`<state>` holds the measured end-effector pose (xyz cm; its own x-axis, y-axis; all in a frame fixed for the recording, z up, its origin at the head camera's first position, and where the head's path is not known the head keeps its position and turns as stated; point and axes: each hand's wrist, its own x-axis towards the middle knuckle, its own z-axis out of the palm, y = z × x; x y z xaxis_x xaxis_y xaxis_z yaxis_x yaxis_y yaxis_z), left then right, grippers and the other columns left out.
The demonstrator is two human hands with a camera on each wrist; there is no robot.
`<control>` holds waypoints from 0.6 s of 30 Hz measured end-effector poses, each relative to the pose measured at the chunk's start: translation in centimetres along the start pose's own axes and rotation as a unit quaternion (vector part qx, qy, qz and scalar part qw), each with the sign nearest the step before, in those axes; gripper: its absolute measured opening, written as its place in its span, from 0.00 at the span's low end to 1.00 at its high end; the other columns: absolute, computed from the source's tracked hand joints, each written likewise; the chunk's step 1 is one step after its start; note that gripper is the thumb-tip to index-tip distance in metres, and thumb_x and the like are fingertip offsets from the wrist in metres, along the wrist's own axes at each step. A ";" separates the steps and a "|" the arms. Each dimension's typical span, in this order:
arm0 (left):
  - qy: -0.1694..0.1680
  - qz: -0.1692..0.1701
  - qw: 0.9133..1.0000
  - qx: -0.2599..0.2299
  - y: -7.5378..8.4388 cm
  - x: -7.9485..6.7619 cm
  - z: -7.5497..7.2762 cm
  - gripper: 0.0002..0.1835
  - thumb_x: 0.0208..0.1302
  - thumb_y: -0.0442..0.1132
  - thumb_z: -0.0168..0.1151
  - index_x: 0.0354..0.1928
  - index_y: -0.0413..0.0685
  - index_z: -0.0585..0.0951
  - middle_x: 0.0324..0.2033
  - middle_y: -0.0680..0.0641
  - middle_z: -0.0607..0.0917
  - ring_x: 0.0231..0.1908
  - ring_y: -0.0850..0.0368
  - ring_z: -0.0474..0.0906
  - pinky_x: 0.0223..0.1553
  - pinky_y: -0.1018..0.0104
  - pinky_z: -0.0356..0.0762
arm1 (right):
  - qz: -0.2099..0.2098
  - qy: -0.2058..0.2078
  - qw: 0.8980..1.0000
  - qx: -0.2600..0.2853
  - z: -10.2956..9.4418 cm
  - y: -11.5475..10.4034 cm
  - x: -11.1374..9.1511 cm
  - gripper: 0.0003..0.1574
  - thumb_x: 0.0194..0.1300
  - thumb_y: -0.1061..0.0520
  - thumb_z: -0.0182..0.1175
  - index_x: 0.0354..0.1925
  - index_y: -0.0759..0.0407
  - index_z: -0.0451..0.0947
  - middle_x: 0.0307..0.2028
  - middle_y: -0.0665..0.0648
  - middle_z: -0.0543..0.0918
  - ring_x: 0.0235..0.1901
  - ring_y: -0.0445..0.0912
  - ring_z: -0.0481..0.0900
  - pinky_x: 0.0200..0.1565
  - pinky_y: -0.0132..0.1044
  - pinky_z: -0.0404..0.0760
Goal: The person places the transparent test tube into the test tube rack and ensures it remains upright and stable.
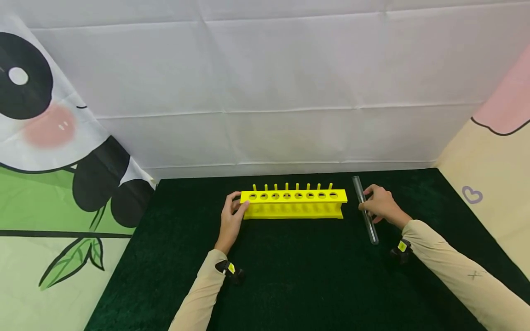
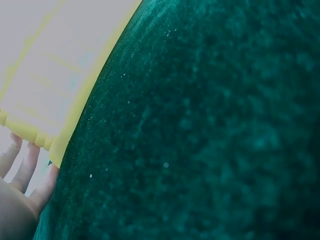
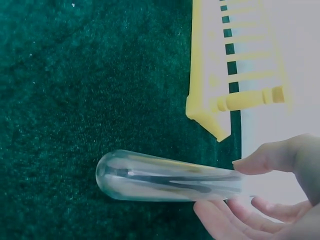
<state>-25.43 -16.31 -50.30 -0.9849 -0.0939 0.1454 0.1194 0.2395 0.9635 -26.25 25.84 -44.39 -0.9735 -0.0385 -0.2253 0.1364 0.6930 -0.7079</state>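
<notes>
A yellow test tube rack [image 1: 294, 210] stands on the dark green cloth, with a row of round holes along its top and a row of pegs behind. At its left end my left hand [image 1: 233, 220] grips it, thumb in front and fingers at the end. The left wrist view shows those fingertips against the rack's end [image 2: 60, 150]. To the right of the rack, my right hand [image 1: 385, 204] pinches a clear glass test tube [image 1: 370, 225] between thumb and fingers. The tube's rounded closed end [image 3: 112, 175] points toward me, apart from the rack.
The green cloth [image 1: 298, 280] covers the table. A white fabric sheet [image 1: 281, 82] hangs behind it, with printed cloth at the left [image 1: 62, 193] and right [image 1: 497, 193]. Both wrists wear small black cameras.
</notes>
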 end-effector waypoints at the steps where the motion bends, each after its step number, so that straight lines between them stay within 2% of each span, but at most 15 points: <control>1: 0.001 0.000 1.000 0.000 0.0 0.0 0.0 0.24 0.64 0.58 0.57 0.59 0.65 0.66 0.55 0.48 0.77 0.52 0.51 0.71 0.53 0.50 0.68 | 0.001 0.001 1.000 0.000 0.0 -0.1 -0.1 0.34 0.57 0.62 0.61 0.57 0.73 0.59 0.34 0.67 0.77 0.24 0.49 0.79 0.24 0.43 0.81; 13: 0.001 -0.006 1.000 0.001 0.1 0.0 0.0 0.24 0.64 0.58 0.56 0.59 0.66 0.66 0.57 0.48 0.75 0.53 0.51 0.70 0.53 0.50 0.68 | -0.005 0.003 1.000 0.015 -0.4 -0.7 -0.9 0.34 0.58 0.62 0.61 0.58 0.72 0.58 0.34 0.66 0.77 0.26 0.51 0.79 0.26 0.43 0.82; 18: 0.000 0.004 1.000 0.007 0.0 0.0 0.0 0.24 0.64 0.58 0.56 0.60 0.64 0.65 0.56 0.47 0.76 0.52 0.51 0.71 0.53 0.50 0.68 | -0.019 0.006 1.000 0.019 -0.5 -0.8 -1.1 0.34 0.58 0.63 0.62 0.57 0.73 0.59 0.33 0.65 0.77 0.26 0.51 0.78 0.26 0.43 0.82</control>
<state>-25.41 -16.33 -50.34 -0.9838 -0.0927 0.1532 0.1254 0.2537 0.9591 -25.38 25.66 -43.23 -0.9804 -0.0551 -0.1893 0.1057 0.6635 -0.7406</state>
